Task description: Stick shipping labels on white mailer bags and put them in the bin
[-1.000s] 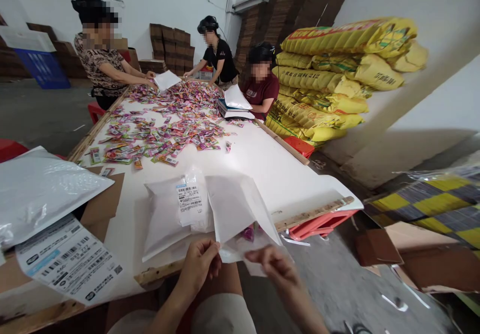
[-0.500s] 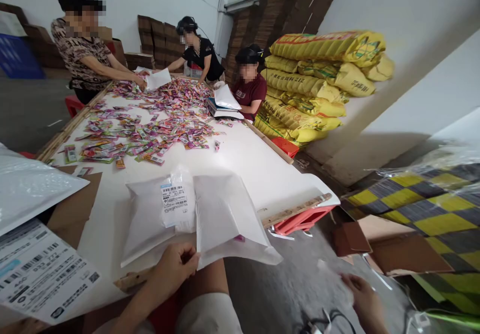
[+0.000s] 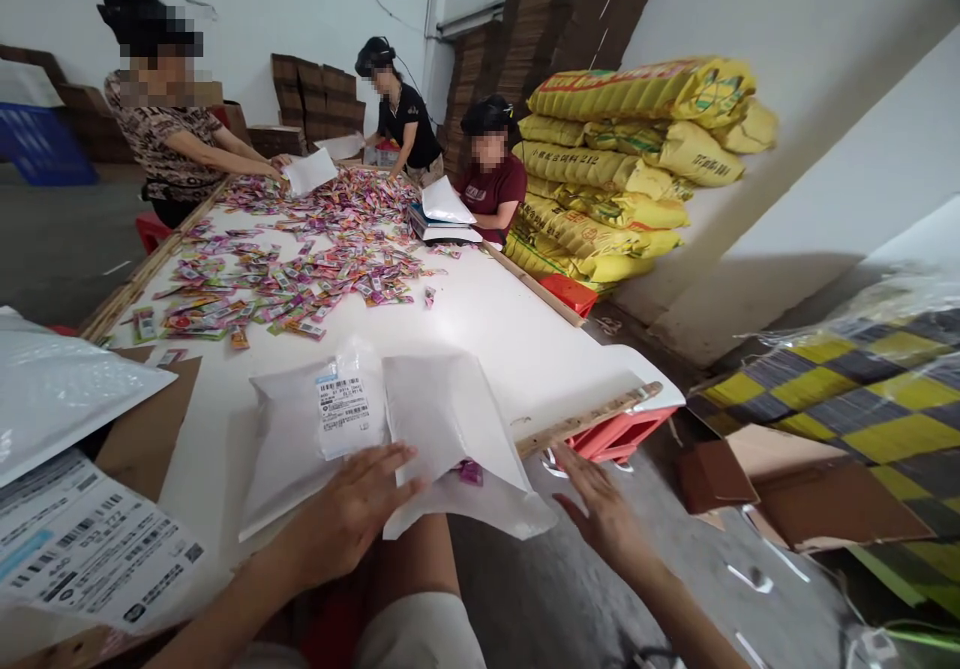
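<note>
A white mailer bag (image 3: 442, 404) lies at the near edge of the table, its flap end towards me and its mouth gaping. A small purple packet (image 3: 470, 472) shows in the mouth. My left hand (image 3: 367, 499) rests at the bag's left edge, fingers stretched out over it. To the right of the bag, my right hand (image 3: 596, 499) hangs in the air with fingers apart, touching nothing. Left of this bag lies a filled white mailer bag (image 3: 289, 439) with a printed shipping label (image 3: 343, 414) on it.
Small colourful packets (image 3: 322, 279) are heaped across the white table (image 3: 525, 359). More mailers (image 3: 60, 389) and a sheet of labels (image 3: 90, 539) are at left. Three people sit or stand around the far side. Yellow sacks (image 3: 600, 169) and an open carton (image 3: 817, 489) are at right.
My right hand has come up from the lower right towards the bag. My left hand has let go of the bag's corner and spread its fingers. The purple packet shows more.
</note>
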The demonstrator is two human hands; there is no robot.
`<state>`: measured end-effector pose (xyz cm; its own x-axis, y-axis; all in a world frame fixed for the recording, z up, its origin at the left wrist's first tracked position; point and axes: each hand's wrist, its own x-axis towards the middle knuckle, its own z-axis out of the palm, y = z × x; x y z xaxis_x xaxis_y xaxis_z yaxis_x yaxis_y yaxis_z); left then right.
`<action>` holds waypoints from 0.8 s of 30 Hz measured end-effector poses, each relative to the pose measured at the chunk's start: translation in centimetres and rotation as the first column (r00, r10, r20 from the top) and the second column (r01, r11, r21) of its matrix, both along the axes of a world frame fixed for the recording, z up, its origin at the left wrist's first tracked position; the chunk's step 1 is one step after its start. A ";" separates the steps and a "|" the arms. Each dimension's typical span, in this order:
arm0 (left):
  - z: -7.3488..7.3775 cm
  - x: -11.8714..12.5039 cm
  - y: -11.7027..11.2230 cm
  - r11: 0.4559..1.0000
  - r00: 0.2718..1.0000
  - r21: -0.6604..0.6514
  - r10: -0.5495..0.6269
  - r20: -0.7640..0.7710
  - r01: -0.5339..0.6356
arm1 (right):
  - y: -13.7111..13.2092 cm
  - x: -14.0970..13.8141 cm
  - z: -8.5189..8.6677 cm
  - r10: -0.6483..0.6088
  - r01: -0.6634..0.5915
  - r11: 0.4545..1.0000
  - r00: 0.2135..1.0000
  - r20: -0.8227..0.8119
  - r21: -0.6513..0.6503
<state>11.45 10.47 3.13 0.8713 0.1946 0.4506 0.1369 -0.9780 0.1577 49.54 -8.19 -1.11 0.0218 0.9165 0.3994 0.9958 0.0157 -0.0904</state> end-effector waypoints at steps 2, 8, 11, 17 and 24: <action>-0.2 0.5 0.0 0.987 0.994 0.119 -0.102 -0.039 0.106 | 2.1 -1.8 1.5 0.196 -0.185 0.978 0.973 0.125 -0.092; -1.1 -0.1 0.0 0.961 0.974 0.166 -0.225 -0.004 0.222 | 2.8 -3.1 3.7 0.483 -0.429 0.860 0.859 0.167 -0.277; -1.7 -0.7 0.2 0.968 0.972 0.103 -0.232 0.026 0.228 | 2.0 -3.8 4.3 0.514 -0.475 0.840 0.852 0.103 -0.264; -3.1 -1.5 1.0 0.973 0.967 0.036 -0.232 0.102 0.229 | 1.6 -4.9 3.2 0.510 -0.509 0.852 0.860 -0.030 -0.124; -4.7 -1.7 0.8 0.965 0.922 -0.244 0.004 0.387 0.098 | 1.9 -4.8 1.0 0.252 -0.207 0.961 0.929 -0.272 0.184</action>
